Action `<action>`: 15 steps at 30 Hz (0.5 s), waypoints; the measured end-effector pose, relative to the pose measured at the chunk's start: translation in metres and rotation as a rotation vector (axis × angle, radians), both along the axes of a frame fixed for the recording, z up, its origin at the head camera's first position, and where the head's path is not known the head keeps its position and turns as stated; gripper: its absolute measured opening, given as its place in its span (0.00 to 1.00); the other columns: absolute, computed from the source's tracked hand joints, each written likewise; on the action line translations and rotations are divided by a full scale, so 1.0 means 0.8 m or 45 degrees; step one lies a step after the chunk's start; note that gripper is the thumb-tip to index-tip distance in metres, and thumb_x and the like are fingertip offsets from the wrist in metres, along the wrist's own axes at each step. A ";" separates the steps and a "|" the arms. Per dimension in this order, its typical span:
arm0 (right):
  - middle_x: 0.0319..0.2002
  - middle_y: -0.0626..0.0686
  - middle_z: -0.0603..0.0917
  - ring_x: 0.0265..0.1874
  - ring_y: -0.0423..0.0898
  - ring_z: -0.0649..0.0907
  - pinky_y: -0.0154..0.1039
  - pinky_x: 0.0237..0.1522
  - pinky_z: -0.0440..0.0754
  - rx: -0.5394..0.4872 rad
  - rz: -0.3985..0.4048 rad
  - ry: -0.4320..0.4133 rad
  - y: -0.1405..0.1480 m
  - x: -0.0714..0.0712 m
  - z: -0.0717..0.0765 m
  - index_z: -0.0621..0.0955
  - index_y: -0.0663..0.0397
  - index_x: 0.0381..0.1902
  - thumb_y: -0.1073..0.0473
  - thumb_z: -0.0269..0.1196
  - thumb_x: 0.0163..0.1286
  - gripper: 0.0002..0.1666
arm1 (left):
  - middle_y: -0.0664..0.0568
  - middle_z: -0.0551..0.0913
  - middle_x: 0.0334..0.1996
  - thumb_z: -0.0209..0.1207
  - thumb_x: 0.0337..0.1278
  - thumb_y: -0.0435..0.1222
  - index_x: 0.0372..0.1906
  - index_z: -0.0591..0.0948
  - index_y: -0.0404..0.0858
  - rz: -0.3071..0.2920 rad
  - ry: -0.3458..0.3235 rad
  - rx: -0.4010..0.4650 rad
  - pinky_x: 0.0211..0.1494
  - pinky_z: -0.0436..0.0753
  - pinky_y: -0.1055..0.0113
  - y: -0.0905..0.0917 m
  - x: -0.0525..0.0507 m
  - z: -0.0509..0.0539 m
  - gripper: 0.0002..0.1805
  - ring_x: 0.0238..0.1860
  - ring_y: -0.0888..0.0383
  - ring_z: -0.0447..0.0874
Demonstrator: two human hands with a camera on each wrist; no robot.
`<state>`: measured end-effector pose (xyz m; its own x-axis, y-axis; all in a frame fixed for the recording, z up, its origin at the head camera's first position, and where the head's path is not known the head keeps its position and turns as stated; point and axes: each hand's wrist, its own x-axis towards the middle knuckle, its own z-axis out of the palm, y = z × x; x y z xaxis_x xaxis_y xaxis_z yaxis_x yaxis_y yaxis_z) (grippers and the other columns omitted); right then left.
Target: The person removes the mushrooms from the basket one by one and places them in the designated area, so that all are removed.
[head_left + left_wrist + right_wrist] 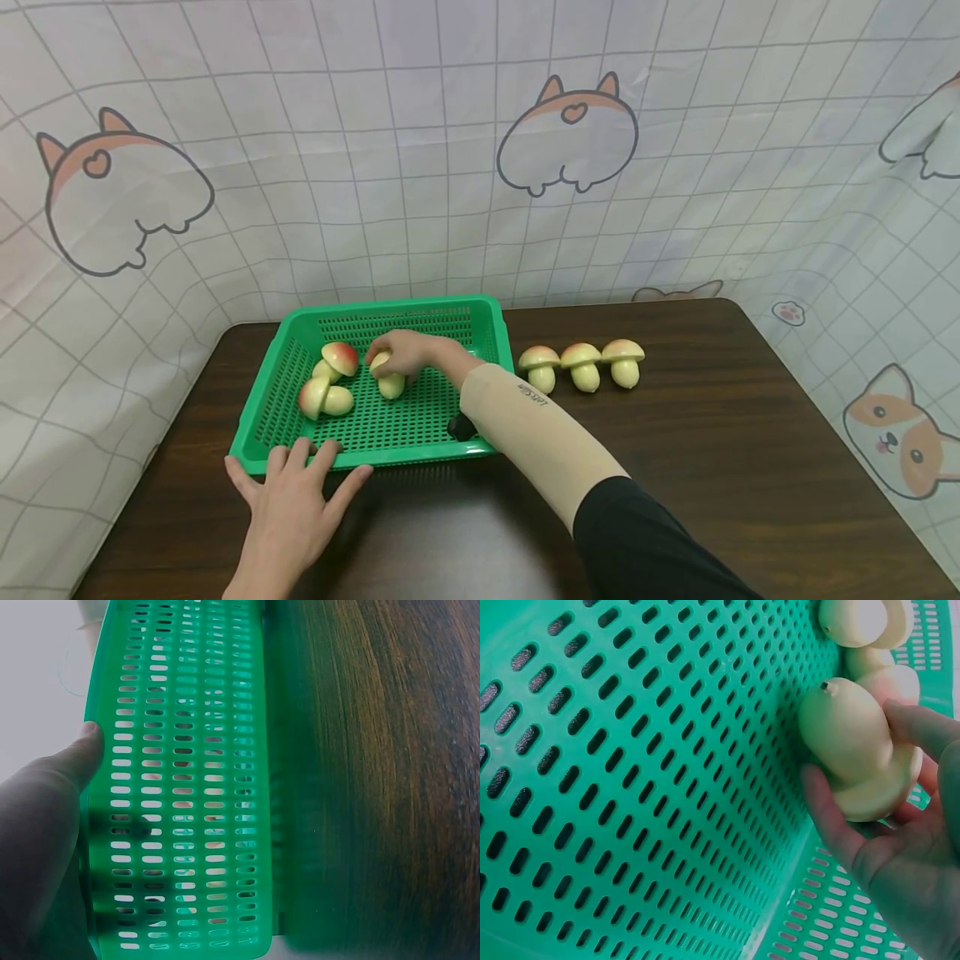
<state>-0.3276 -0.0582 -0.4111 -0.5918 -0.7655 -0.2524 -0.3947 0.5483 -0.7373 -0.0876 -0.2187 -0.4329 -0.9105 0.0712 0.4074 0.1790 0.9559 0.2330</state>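
Head view: the right hand [408, 354], just left of the middle of the frame, reaches into the green basket [420, 457] with its thumb and fingers curled closely round the held mushroom [392, 386]. In the right wrist view the thumb and fingers lie on either side of it, and the stem end faces the camera. Whether the mushroom rests on the basket floor, I cannot tell. The left hand [292, 500], at the lower left, holds nothing in its grasp; its fingers are spread, with the tips at the near rim.

A light grip should serve, since a firm squeeze would gain little on so rounded a shape. Lowering it fully before loosening the fingers would likely prevent rolling, and the left hand's touch at the rim should help against the basket sliding.

Inside the basket, toward its left end, lie the upper mushroom [341, 358], its cap toward the upper right, and the lower mushroom [337, 401], on its side with its stem pointing right. Outside, right of the basket, the row of three mushrooms [582, 367] sits on the dark table [735, 433], their caps touching or nearly so.
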 end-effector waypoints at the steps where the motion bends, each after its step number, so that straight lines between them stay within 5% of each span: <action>1: 0.52 0.54 0.77 0.41 0.46 0.81 0.48 0.43 0.87 -0.005 -0.005 0.006 0.001 -0.001 0.001 0.77 0.57 0.67 0.58 0.60 0.78 0.23 | 0.46 0.75 0.36 0.62 0.65 0.60 0.44 0.82 0.40 -0.001 -0.002 0.001 0.60 0.29 0.16 0.000 0.000 0.000 0.26 0.39 0.40 0.70; 15: 0.57 0.57 0.74 0.46 0.51 0.81 0.45 0.41 0.87 -0.116 -0.100 -0.021 0.024 -0.014 0.016 0.78 0.58 0.66 0.57 0.60 0.77 0.23 | 0.46 0.75 0.37 0.62 0.65 0.60 0.45 0.83 0.40 -0.001 -0.016 0.002 0.60 0.28 0.16 0.001 0.000 0.000 0.26 0.40 0.39 0.71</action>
<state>-0.3385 -0.0392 -0.3987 -0.6473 -0.7371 -0.1942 -0.3408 0.5077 -0.7913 -0.0874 -0.2180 -0.4327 -0.9154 0.0711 0.3962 0.1767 0.9553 0.2368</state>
